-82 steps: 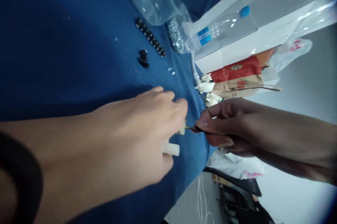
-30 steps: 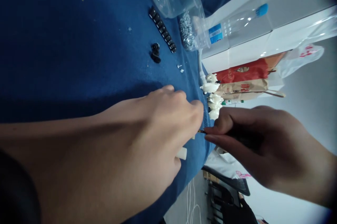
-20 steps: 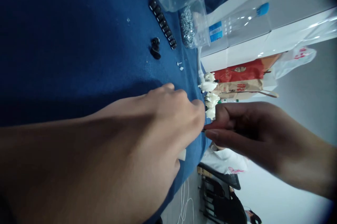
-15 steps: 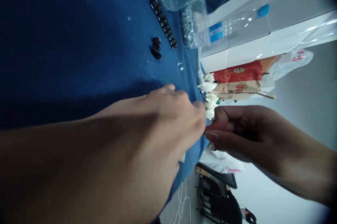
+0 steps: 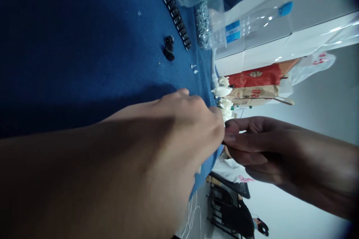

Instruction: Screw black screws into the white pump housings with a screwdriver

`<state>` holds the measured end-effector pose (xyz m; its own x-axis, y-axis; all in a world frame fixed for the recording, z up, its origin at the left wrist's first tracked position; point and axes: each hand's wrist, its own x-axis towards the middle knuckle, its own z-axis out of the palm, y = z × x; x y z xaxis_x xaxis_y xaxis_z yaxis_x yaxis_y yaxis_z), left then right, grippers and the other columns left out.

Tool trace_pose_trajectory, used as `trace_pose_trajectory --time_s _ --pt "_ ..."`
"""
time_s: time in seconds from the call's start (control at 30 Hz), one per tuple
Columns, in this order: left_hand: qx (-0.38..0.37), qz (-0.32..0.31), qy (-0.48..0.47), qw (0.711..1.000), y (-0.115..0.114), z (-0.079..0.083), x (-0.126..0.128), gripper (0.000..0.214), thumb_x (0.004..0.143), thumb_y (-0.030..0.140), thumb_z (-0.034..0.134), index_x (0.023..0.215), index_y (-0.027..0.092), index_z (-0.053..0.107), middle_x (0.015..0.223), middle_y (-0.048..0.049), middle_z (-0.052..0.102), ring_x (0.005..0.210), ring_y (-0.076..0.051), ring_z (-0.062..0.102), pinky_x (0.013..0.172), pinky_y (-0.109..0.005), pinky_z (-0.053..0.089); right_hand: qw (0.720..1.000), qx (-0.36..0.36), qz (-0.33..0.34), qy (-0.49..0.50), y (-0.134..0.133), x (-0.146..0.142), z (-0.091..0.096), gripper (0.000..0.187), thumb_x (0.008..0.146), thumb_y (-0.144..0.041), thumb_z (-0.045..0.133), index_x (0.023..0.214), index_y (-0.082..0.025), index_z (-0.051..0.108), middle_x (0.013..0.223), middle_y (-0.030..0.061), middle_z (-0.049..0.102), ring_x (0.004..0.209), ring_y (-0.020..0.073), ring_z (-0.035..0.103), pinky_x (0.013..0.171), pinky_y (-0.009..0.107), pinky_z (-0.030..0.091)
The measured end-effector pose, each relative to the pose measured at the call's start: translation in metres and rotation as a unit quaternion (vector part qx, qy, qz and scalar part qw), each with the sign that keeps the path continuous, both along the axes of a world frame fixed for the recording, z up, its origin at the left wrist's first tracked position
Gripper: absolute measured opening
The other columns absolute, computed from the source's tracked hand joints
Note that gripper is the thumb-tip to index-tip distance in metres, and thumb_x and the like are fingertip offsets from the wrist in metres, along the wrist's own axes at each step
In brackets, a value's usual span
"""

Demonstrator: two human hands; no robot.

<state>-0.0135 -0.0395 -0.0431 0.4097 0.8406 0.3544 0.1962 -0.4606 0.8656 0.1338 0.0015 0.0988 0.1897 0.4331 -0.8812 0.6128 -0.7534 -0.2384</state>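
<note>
My left hand [image 5: 179,130] reaches in from the left with its back to me. Its fingers curl away out of sight, and what they hold is hidden. A pale edge [image 5: 198,169] shows just below that hand. From the right comes my right hand [image 5: 249,140], thumb and finger pinched together right beside the left hand's knuckles. A tiny dark bit shows at this pinch, too small to name. Above the hands, two small screws [image 5: 194,69], some small black pieces [image 5: 169,48] and a row of shiny black pieces [image 5: 176,20] lie on the blue cloth [image 5: 112,55].
The view is turned sideways. A clear tub [image 5: 206,25] holds many small metal screws, near a plastic bottle [image 5: 258,22] with a blue cap. Small whitish objects [image 5: 223,91], paper bags [image 5: 258,78] and a white plastic bag [image 5: 232,168] stand beyond. A person [image 5: 238,216] sits in the background.
My right hand has turned, so more of its lower fingers show, and its pinch has shifted slightly right. The left hand has moved a little to the right.
</note>
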Motion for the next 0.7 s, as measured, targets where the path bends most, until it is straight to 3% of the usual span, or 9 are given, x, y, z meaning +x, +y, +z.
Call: trace_pose_trajectory --time_s 0.13,0.27,0.4,0.47,0.53,0.6,0.7 --pt "0.043 0.017 0.059 0.997 -0.006 -0.004 -0.004 0.014 0.070 0.019 0.052 0.083 0.023 0.051 0.090 -0.0037 0.058 0.095 -0.031 0.059 0.093 -0.052 0.046 1.000 0.017 0.013 -0.009 -0.002 -0.001 -0.001 0.028 0.084 -0.028 0.072 0.068 -0.017 0.052 0.056 -0.0057 0.035 0.047 0.0058 0.016 0.039 0.019 0.011" --pt "0.070 -0.014 0.091 0.993 -0.007 0.000 -0.012 0.008 0.072 0.022 0.055 0.070 0.023 0.047 0.076 -0.0025 0.052 0.085 -0.028 0.056 0.082 -0.044 0.043 0.994 0.042 0.103 -0.005 -0.001 0.002 -0.002 0.028 0.085 -0.028 0.071 0.066 -0.016 0.053 0.056 -0.0046 0.043 0.047 0.0057 0.023 0.040 0.020 0.014" --pt "0.078 0.010 0.120 0.990 -0.003 0.005 -0.010 0.014 0.068 0.021 0.058 0.080 0.022 0.052 0.084 -0.0032 0.054 0.082 -0.025 0.053 0.079 -0.041 0.042 0.970 0.083 0.226 -0.027 -0.001 0.003 0.000 0.022 0.080 -0.031 0.074 0.076 -0.017 0.058 0.054 -0.0039 0.050 0.046 0.0071 0.035 0.039 0.019 0.018" --pt "0.047 0.007 0.126 0.991 -0.003 0.008 -0.008 0.018 0.067 0.020 0.060 0.083 0.021 0.051 0.085 -0.0035 0.054 0.085 -0.025 0.053 0.079 -0.041 0.043 0.935 0.130 0.326 -0.046 -0.004 0.003 0.002 0.018 0.081 -0.030 0.073 0.079 -0.018 0.059 0.055 -0.0032 0.053 0.049 0.0092 0.042 0.041 0.019 0.025" --pt "0.025 0.002 0.119 0.993 -0.003 0.011 -0.007 0.021 0.065 0.019 0.062 0.083 0.021 0.051 0.085 -0.0029 0.053 0.087 -0.025 0.053 0.078 -0.039 0.043 0.882 0.182 0.431 -0.058 -0.008 0.004 0.004 0.014 0.085 -0.026 0.068 0.079 -0.019 0.058 0.060 -0.0022 0.057 0.054 0.0107 0.047 0.044 0.020 0.032" --pt "0.014 0.005 0.114 0.993 -0.003 0.014 -0.006 0.023 0.064 0.017 0.062 0.085 0.020 0.052 0.085 -0.0020 0.053 0.088 -0.024 0.052 0.078 -0.038 0.044 0.812 0.220 0.535 -0.070 -0.011 0.007 0.006 0.010 0.088 -0.022 0.063 0.080 -0.020 0.057 0.063 -0.0029 0.058 0.054 0.0101 0.045 0.046 0.021 0.032" --pt "-0.013 0.012 0.113 0.993 -0.004 0.016 -0.008 0.030 0.062 0.014 0.061 0.091 0.019 0.055 0.089 -0.0021 0.054 0.092 -0.024 0.053 0.080 -0.038 0.045 0.682 0.268 0.679 -0.045 -0.011 0.014 0.007 0.013 0.092 -0.014 0.056 0.080 -0.019 0.053 0.061 -0.0049 0.049 0.050 0.0087 0.035 0.046 0.026 0.026"
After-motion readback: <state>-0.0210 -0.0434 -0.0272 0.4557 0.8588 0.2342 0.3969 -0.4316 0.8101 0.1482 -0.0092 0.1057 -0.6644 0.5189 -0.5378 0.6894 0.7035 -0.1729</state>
